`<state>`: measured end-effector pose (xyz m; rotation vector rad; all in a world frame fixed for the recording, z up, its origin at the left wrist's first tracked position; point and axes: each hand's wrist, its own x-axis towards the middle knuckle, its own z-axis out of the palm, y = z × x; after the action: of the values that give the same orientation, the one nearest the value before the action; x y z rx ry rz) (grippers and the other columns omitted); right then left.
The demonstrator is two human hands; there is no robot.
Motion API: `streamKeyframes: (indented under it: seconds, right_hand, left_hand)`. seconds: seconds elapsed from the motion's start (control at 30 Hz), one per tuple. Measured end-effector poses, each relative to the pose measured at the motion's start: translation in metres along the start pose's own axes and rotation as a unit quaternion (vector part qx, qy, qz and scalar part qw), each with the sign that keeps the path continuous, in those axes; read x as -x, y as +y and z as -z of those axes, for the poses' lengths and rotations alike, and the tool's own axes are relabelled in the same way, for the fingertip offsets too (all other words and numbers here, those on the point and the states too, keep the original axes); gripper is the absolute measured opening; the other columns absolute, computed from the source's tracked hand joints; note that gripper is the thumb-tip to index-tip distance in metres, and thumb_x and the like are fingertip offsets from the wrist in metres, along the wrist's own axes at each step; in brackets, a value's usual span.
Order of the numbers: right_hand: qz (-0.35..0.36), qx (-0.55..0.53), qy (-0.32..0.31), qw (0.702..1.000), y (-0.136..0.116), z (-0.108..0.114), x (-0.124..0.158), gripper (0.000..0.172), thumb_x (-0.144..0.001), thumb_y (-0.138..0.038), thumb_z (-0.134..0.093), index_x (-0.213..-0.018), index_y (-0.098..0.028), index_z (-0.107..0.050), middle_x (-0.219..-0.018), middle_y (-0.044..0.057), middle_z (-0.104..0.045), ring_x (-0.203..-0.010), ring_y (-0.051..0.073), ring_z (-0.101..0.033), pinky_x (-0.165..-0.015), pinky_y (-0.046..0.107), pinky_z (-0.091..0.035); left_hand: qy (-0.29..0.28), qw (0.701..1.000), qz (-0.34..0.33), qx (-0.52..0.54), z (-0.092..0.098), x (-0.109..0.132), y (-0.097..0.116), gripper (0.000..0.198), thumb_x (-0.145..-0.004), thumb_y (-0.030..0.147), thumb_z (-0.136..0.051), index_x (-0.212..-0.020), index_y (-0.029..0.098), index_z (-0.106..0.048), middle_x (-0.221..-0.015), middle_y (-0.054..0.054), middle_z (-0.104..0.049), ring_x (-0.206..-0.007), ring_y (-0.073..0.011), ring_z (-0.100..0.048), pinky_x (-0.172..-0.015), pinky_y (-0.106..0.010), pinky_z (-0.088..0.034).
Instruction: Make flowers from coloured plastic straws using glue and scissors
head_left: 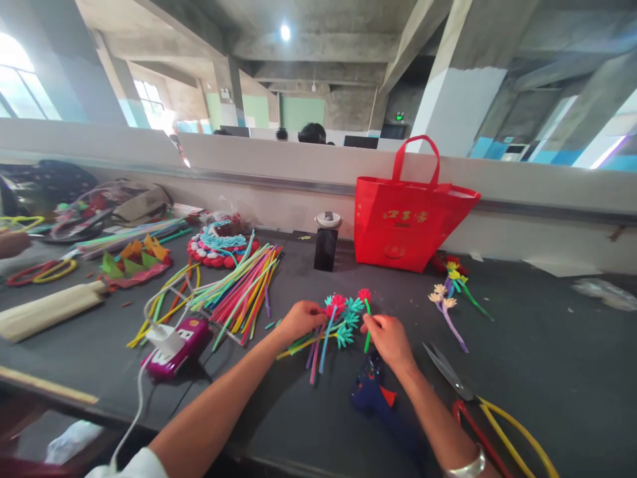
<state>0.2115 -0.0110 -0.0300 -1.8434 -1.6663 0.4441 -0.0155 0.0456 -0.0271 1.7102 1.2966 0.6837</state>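
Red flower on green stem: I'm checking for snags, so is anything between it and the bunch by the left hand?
Nothing visible stands between the red flower in the right hand and the bunch at the left hand. The dark blue tool lies nearer the wearer, outside that gap.

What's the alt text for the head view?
A person's left-hand grip holds a bunch of red and teal craft flowers at a dark table, while the right-hand grip holds a green-stemmed red flower beside it. Loose coloured stems lie to the left, scissors to the right, and a red bag stands behind.
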Motion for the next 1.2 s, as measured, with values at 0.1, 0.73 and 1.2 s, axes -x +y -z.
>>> streamKeyframes:
  seconds: [0.1,0.73,1.2]
  right_hand:
    - [-0.004,0.028,0.008,1.0,-0.008,0.003,0.006,0.045,-0.095,-0.035,-0.043,-0.065,-0.021,-0.073,-0.064,0.004,-0.073,-0.061,0.016,-0.067,-0.056,0.023,-0.037]
    - [0.095,0.196,0.098,0.971,-0.004,0.027,0.125,0.032,-0.082,-0.048,-0.069,-0.102,-0.023,-0.066,-0.09,0.007,-0.07,-0.088,0.028,-0.066,-0.076,0.036,-0.05]
    - [0.087,0.208,0.159,0.961,0.064,0.024,0.123,0.033,-0.09,-0.052,-0.055,-0.104,-0.023,-0.06,-0.093,0.008,-0.066,-0.084,0.026,-0.068,-0.074,0.038,-0.056]
  left_hand:
    - [0.041,0.995,-0.003,0.087,-0.001,0.002,-0.004,0.025,-0.073,0.043,-0.063,-0.068,0.018,-0.061,-0.051,0.006,-0.051,-0.045,-0.0101,-0.044,-0.046,-0.022,-0.033]
    - [0.132,0.913,-0.06,0.382,0.004,0.009,0.014,0.027,-0.074,0.038,-0.071,-0.066,0.018,-0.055,-0.055,0.007,-0.044,-0.048,-0.0064,-0.04,-0.045,-0.017,-0.032]
    - [-0.01,0.851,-0.108,0.513,0.013,0.025,0.029,0.021,-0.078,0.032,-0.069,-0.088,0.018,-0.057,-0.063,0.006,-0.054,-0.041,-0.0082,-0.049,-0.04,-0.022,-0.039]
